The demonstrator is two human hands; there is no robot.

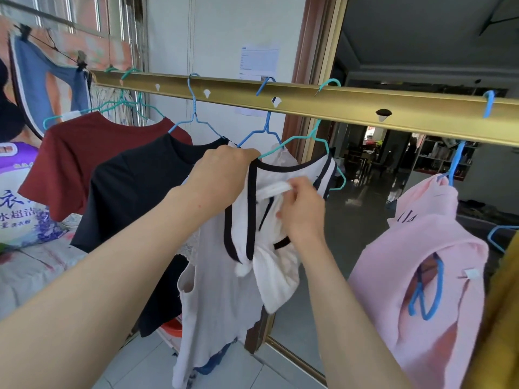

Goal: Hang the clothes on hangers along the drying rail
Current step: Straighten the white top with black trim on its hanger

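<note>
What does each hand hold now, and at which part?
The left hand grips the white top at its black-trimmed neckline; the right hand pinches a white fabric strip on its front.

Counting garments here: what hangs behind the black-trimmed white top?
A pale sleeveless top on a blue hanger; its neckline is mostly hidden by the left hand and the trimmed top.

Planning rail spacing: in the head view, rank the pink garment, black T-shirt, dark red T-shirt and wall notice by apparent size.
Largest: pink garment and black T-shirt, alike; pink hangs nearer.
Then dark red T-shirt.
Smallest: wall notice.
</note>
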